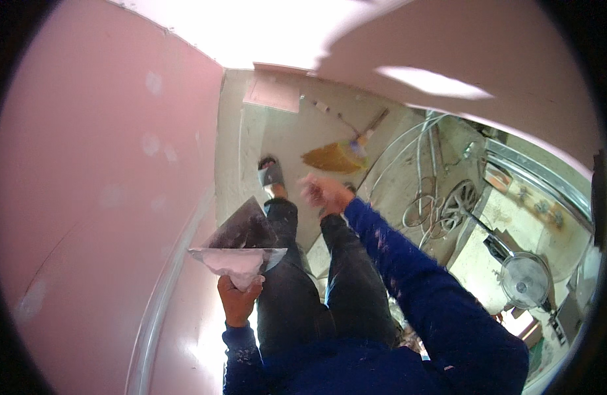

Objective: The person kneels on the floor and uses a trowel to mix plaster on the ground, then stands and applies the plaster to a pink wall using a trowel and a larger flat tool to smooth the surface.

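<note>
While my left hand [239, 304] grips steel scraper [276, 259], hold pink filler [232, 263] level beside left wall [99, 164]; right hand [324, 192] blurred: I cannot tell finger state.

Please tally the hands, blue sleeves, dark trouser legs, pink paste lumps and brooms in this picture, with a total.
Hands: 2 (left hand, right hand)
Blue sleeves: 2
Dark trouser legs: 2
Pink paste lump: 1, on the bladed tool in the left hand
Broom: 1
Total: 8
</note>
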Motion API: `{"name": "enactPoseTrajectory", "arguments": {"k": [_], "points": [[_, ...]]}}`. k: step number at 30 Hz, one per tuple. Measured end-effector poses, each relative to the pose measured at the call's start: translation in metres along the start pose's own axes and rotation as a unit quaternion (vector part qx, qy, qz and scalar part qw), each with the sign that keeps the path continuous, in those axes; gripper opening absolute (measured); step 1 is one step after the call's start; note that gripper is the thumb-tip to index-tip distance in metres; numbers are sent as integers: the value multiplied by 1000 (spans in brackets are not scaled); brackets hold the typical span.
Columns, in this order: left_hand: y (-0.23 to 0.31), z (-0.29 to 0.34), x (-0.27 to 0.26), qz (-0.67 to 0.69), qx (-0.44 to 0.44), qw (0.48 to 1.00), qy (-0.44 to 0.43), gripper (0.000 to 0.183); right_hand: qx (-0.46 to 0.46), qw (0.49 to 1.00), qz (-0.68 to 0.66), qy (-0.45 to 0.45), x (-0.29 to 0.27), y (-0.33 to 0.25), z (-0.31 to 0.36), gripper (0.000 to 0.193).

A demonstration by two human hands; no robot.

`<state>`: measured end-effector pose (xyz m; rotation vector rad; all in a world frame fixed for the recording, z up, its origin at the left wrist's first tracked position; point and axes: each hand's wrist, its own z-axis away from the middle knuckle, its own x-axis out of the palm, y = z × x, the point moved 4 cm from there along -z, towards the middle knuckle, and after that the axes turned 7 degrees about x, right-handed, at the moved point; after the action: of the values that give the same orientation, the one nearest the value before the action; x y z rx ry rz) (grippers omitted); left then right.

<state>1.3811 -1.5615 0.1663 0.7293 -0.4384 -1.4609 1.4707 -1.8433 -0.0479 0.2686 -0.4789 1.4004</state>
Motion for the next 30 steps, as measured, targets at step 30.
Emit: {"name": "enactPoseTrajectory", "arguments": {"k": [30], "points": [[-65,-58,86,-84,78,993,-31,45,-315,788,-508,148,-265,133,-52,26]]}}
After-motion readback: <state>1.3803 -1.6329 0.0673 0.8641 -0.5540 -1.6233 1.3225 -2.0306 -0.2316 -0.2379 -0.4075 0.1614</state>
